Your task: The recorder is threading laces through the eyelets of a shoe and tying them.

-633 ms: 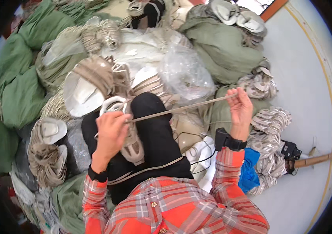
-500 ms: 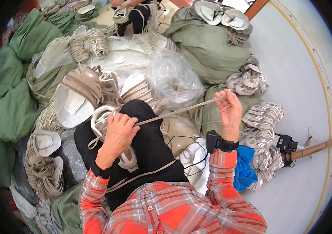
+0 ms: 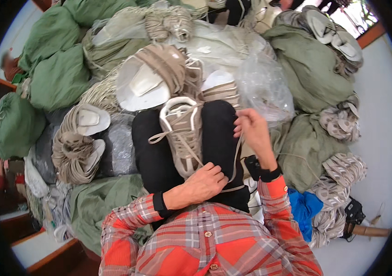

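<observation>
Shoe (image 3: pixel 181 131) is beige, white-collared; left hand (image 3: pixel 201 184) and right hand (image 3: pixel 255 131) grip its lace (image 3: pixel 191 151).

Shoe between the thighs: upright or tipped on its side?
Upright. The beige shoe has its collar opening and laced front facing the camera above; its underside is hidden.

Black-trousered lap (image 3: pixel 152 152); beige shoe (image 3: pixel 182 129) on it.
</observation>
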`<state>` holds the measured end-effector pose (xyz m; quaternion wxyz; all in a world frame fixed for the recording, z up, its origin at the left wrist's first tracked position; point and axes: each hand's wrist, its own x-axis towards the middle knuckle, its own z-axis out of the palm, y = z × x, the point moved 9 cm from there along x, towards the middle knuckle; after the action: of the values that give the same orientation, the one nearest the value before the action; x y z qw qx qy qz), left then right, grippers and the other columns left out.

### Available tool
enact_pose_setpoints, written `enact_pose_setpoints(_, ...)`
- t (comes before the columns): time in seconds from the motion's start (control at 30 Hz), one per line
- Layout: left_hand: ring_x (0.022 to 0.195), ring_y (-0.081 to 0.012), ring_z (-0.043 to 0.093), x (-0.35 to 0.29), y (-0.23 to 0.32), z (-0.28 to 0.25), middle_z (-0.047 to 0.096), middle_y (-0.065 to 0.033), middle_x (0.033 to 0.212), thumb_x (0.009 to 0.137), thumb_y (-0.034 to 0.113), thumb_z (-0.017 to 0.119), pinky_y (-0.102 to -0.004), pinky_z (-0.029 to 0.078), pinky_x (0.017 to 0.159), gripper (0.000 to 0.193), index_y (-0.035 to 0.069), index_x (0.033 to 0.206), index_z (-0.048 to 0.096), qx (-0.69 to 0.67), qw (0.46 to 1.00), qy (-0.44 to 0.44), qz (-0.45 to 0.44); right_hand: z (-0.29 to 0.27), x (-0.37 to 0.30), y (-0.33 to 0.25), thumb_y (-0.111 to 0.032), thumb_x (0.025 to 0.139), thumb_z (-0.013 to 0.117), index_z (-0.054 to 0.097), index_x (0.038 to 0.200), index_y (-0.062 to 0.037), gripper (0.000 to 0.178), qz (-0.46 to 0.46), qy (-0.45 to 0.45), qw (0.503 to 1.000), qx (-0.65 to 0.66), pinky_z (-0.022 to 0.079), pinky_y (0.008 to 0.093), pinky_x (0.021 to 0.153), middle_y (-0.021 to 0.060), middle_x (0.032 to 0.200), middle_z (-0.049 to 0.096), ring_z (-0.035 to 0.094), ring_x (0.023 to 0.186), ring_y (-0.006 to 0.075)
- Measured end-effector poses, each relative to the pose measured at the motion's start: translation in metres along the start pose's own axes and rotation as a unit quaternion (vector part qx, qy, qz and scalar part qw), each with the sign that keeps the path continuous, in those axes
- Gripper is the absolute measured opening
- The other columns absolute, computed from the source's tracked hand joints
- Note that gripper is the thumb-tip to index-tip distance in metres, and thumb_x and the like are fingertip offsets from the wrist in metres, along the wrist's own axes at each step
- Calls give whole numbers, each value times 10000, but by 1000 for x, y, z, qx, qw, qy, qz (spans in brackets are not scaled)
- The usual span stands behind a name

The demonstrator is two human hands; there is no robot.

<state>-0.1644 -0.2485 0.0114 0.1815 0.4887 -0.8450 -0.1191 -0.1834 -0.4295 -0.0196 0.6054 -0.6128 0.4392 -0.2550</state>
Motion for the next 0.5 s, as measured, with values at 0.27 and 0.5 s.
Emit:
enact_pose_setpoints(0.27,829,-248,501,-49,-115,-101,551,-67,856,759,98,637,-355,383,751,210,77,962,589,126,924,240,-269,101,-21,-15,-73,924,453,517,1080,8,187,-204,-154,955,-150,450,291,496,80,733,576,542,572,138)
enact_pose_setpoints(0.5,883,-231,485,-42,-127,-71,517,-63,850,723,122,578,-354,350,829,178,70,887,529,275,932,75,-225,109,-21,-22,-78,907,497,561,905,30,125,-234,-131,941,-206,464,328,535,122,690,564,565,591,230)
